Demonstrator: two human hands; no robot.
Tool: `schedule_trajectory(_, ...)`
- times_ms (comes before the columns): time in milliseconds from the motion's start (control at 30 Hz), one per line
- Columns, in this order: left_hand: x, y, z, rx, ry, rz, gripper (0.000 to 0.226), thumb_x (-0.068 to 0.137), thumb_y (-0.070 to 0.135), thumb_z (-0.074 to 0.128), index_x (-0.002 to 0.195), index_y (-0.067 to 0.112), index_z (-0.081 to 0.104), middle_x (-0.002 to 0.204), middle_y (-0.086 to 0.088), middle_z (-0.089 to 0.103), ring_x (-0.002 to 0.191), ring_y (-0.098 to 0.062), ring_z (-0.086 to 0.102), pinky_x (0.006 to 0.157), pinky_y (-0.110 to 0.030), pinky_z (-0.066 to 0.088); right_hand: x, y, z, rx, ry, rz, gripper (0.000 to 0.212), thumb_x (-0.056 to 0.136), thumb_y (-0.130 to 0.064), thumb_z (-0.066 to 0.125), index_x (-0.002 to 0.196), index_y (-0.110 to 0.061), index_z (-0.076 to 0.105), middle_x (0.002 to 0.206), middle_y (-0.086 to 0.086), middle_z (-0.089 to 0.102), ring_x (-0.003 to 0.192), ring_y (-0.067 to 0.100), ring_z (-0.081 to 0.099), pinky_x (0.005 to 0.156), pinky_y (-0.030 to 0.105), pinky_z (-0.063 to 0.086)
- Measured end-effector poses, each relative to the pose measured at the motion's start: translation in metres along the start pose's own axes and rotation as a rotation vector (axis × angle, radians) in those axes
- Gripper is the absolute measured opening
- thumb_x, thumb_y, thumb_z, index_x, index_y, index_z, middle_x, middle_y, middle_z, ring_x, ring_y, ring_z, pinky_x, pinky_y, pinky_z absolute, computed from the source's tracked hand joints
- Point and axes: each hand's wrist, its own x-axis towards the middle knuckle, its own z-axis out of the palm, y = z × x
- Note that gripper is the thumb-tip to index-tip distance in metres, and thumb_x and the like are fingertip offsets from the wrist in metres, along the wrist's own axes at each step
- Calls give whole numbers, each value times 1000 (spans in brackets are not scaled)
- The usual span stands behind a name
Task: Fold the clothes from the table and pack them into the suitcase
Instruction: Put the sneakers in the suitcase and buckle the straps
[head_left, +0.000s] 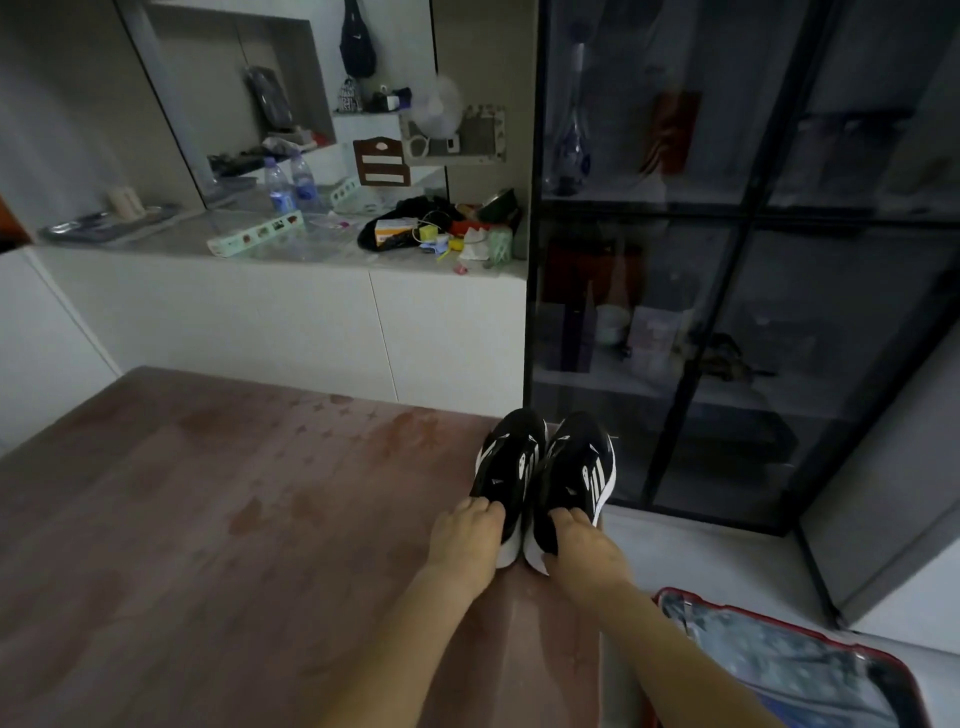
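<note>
Two black sneakers with white stripes and white soles stand side by side at the right end of the brown table (208, 519), toes pointing away from me. My left hand (467, 540) grips the heel of the left sneaker (506, 462), fingers curled into its opening. My right hand (584, 551) grips the heel of the right sneaker (574, 467) the same way. The red suitcase (883, 660) lies open on the floor at the lower right, with grey patterned fabric inside. No clothes show on the table.
A black-framed glass cabinet (748, 260) stands just behind and to the right of the sneakers. A white counter (311, 312) beyond the table holds water bottles, boxes and clutter. Pale floor lies between the table and the cabinet.
</note>
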Motion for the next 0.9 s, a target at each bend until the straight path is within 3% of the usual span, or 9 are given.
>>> schedule_trajectory(167, -1, 8, 4, -21, -5, -24, 15, 87, 7, 52, 101, 14, 54, 107, -4, 59, 106, -24, 51, 75, -33, 41, -8, 11, 11, -51, 27, 19, 29, 93, -27, 55, 119, -13, 53, 120, 6, 49, 106, 26, 56, 87, 34, 48)
schedule_trajectory(267, -16, 14, 6, -76, 1, -62, 12, 86, 8, 54, 94, 16, 51, 101, -1, 58, 101, -20, 52, 69, -30, 39, -23, 20, 13, -76, 51, -27, 30, 93, -28, 54, 121, -17, 56, 119, 5, 50, 106, 25, 55, 85, 33, 48)
schedule_trajectory(433, -58, 34, 15, -130, 5, -40, 10, 88, 15, 53, 97, 19, 50, 103, 5, 55, 104, -14, 50, 71, -28, 46, -64, 47, 20, -33, 84, -68, 31, 92, -31, 54, 119, -18, 58, 118, 3, 52, 105, 24, 56, 82, 33, 48)
schedule_trajectory(900, -187, 233, 21, -193, 2, 149, 16, 93, 27, 49, 106, 18, 49, 111, 4, 53, 110, -15, 47, 79, -30, 44, -249, 211, 17, 74, 148, 5, 27, 88, -33, 56, 109, -19, 62, 113, 1, 54, 98, 25, 58, 73, 34, 48)
